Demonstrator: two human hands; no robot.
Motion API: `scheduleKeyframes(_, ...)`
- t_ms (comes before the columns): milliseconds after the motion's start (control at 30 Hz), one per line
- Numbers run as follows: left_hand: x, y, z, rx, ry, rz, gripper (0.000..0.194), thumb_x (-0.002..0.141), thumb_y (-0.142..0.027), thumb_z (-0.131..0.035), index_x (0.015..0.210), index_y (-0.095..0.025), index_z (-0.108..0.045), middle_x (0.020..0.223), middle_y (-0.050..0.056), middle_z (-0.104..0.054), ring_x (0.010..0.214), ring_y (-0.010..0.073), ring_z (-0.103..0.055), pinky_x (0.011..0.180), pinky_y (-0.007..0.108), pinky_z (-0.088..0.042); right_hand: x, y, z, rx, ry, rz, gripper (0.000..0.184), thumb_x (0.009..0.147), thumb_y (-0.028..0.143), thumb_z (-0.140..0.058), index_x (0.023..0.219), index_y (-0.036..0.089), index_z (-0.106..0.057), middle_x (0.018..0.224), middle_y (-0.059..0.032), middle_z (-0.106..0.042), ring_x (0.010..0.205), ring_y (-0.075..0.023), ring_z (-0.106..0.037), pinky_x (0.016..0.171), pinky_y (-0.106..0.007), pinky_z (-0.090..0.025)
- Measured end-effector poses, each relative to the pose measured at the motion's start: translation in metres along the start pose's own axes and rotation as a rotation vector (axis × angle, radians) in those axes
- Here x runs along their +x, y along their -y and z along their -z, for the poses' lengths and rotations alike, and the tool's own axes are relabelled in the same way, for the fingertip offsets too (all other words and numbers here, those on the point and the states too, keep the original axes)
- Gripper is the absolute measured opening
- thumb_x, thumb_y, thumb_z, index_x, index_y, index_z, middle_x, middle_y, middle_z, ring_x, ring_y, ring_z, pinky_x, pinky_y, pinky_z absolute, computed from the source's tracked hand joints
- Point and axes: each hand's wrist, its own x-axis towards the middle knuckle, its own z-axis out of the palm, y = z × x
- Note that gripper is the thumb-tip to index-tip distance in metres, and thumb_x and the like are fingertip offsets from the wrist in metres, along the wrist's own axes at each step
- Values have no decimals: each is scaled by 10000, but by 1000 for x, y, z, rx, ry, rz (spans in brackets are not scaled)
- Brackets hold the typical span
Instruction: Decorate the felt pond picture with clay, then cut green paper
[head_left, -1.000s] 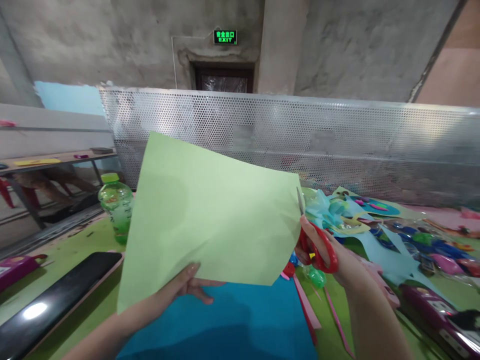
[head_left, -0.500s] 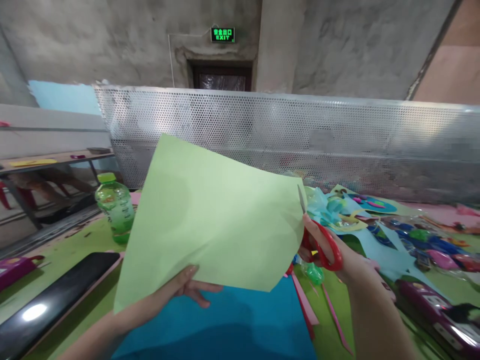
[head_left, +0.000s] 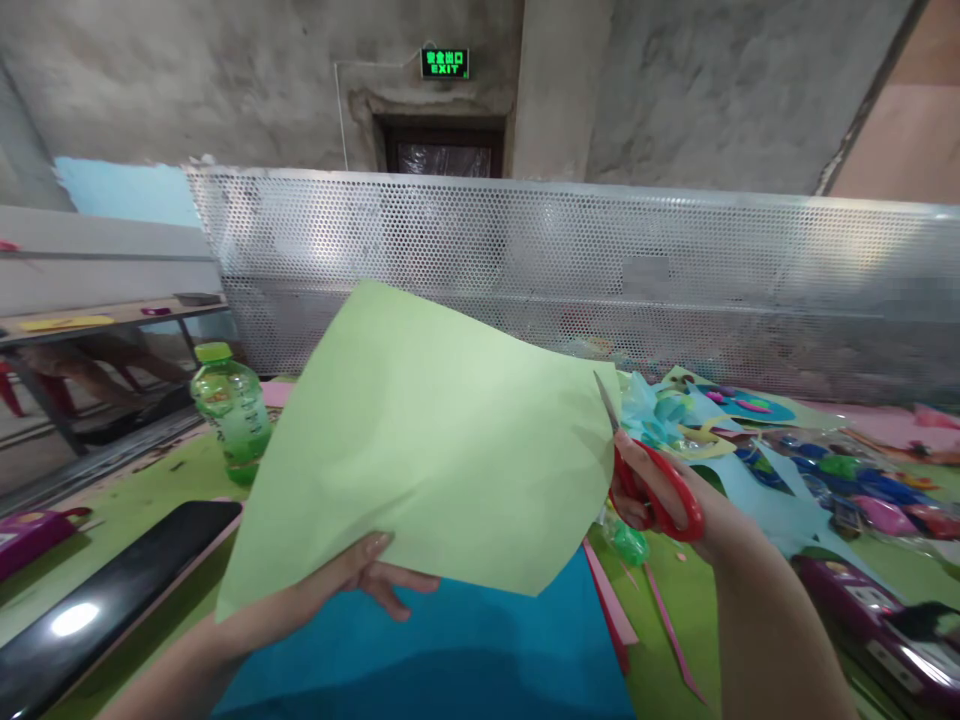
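Note:
A large sheet of light green paper (head_left: 442,430) is held up in front of me, bowed and with a curved top edge. My left hand (head_left: 367,575) pinches its lower edge, thumb on the near face and fingers beneath. My right hand (head_left: 645,485) grips red-handled scissors (head_left: 679,510) at the sheet's right side. One blade lies across the near face of the paper close to the upper right corner; the other blade is hidden behind it. Below the green sheet lies a blue sheet (head_left: 420,660) on the table.
On the left stand a green drink bottle (head_left: 231,415) and a black phone-like slab (head_left: 112,610). To the right are light blue paper scraps (head_left: 772,500), bagged coloured pieces (head_left: 862,490) and a purple device (head_left: 877,620). Pink strips (head_left: 671,630) lie near the blue sheet.
My right hand and the scissors have shifted slightly right, and more of the blade shows over the paper. The sheet's upper left corner has bent to the right.

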Motion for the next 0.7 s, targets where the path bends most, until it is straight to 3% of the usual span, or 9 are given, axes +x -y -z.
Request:
scheduleKeyframes(267,1,4,4,122,46,18,464,809,-559,-363,825,-271,-727,814,15,-725,784,231,-675,878,319,-473,-2,-16,16,-138,14,37,439,822,497,-387,513,189,-431,482,28,-455,437,-92,-359,471,-251,-278)
scheduleKeyframes(500,-4,-2,8,185,41,29,459,786,-583,-381,818,-283,-727,909,3,-711,788,227,-674,923,316,-438,-2,-16,19,-112,38,19,515,854,560,-298,556,183,-481,439,25,-449,407,-92,-369,456,-255,-278)
scheduleKeyframes(600,-6,1,8,176,-82,21,480,766,-593,-410,668,-257,-737,809,21,-726,848,246,-656,929,311,-430,-3,-17,20,-111,32,35,492,862,540,-307,591,182,-507,448,22,-460,417,-97,-388,456,-254,-287)
scheduleKeyframes(700,1,9,8,-54,-337,-43,396,711,-548,-548,593,-214,-724,702,50,-724,808,269,-655,835,340,-497,-4,-13,17,-92,31,90,467,858,526,-332,596,185,-516,454,25,-450,424,-101,-385,466,-257,-310)
